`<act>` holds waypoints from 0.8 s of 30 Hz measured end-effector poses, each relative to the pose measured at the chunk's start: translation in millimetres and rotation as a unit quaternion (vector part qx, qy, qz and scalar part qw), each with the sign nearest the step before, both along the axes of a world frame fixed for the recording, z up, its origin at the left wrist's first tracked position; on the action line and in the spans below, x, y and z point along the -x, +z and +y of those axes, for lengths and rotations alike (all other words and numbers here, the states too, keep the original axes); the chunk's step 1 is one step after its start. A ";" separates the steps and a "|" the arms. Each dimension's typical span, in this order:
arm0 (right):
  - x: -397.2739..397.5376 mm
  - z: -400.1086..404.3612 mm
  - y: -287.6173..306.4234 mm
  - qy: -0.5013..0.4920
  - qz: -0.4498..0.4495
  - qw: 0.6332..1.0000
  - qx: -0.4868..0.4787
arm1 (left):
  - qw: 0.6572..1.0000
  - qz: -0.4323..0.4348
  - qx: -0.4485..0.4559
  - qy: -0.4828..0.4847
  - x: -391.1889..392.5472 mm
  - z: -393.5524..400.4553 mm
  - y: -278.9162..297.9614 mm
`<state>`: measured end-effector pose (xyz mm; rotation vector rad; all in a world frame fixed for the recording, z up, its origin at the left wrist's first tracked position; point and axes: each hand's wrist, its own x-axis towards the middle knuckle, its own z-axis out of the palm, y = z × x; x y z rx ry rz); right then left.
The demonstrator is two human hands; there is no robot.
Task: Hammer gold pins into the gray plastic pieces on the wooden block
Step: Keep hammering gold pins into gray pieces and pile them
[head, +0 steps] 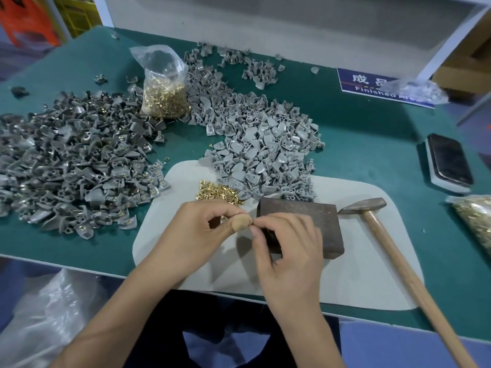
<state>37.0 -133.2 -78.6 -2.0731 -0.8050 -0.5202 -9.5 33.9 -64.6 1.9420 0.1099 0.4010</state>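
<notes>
At your far left a broad heap of gray plastic pieces with gold pins already in them (71,160) spreads over the green table (372,134). Just right of it stands a clear plastic bag (164,83), open at the top and filled in its lower half with gold pins; its upper half is slack and see-through. Beyond and to the right of the bag lies the pile of bare gray plastic pieces (263,147), spilling onto the pale mat (358,274) in front of you. A small loose heap of gold pins (218,192) sits on that mat, just behind your left hand (196,232). Your left hand has its fingers curled, thumb and forefinger pinching something small at the tips; your right hand (287,248) meets it fingertip to fingertip, also pinching, but what you hold between them is hidden. Both hands hover at the near left corner of the dark wooden block (305,221). The hammer (385,240) lies untouched on the mat, its head just beside the block. Farther right a phone (449,162) rests on the table, and a second bag of gold pins (475,221) shows at the edge.
</notes>
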 end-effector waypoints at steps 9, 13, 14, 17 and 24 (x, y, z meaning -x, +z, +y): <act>1.6 2.7 -2.3 -0.013 -0.008 1.000 0.009 | 0.933 0.064 -0.289 0.203 -26.7 3.6 -8.2; 1.0 2.0 -1.3 -0.012 -0.006 1.000 0.008 | 0.919 0.064 -0.326 0.211 -33.4 3.3 -14.9; 0.9 1.6 -1.3 -0.012 -0.006 1.000 0.008 | 0.917 0.064 -0.332 0.213 -34.5 2.4 -15.2; 1.5 1.1 -1.6 -0.010 -0.011 1.000 0.007 | 0.913 0.066 -0.343 0.212 -37.5 1.8 -14.8; 3.0 -1.9 -1.1 0.006 0.008 0.997 -0.073 | 0.943 0.020 -0.276 0.183 -30.1 -4.3 -7.6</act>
